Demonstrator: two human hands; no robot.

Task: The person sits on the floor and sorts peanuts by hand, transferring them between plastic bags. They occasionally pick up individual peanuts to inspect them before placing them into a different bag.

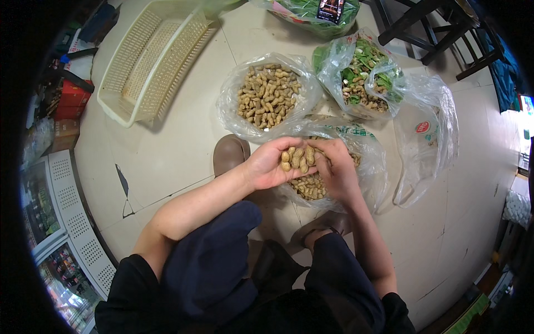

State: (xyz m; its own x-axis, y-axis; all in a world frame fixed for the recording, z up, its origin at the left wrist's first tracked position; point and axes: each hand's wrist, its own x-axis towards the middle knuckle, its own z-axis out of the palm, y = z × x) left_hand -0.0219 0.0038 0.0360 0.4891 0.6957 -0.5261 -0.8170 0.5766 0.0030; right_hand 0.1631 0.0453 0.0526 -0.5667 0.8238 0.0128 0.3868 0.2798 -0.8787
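Observation:
Several unshelled peanuts (298, 159) lie in the upturned palm of my left hand (271, 165). My right hand (340, 169) is bent over them from the right, its fingertips at the peanuts; whether it grips one is hidden. Both hands hang above an opened clear plastic bag (371, 152) that holds more peanuts (309, 187), partly covered by my hands. Just beyond sits another clear plastic bag (227, 102) with its rim spread, and a heap of peanuts (267, 96) fills it.
A plastic bag (333, 89) of green leaves and peanuts stands beyond. Beside it lies a flattened plastic bag (417, 154). At the back, a phone (331, 10) rests on bagged greens (300, 16). A cream plastic basket (137, 75) is left, a dark wooden stool (429, 31) right.

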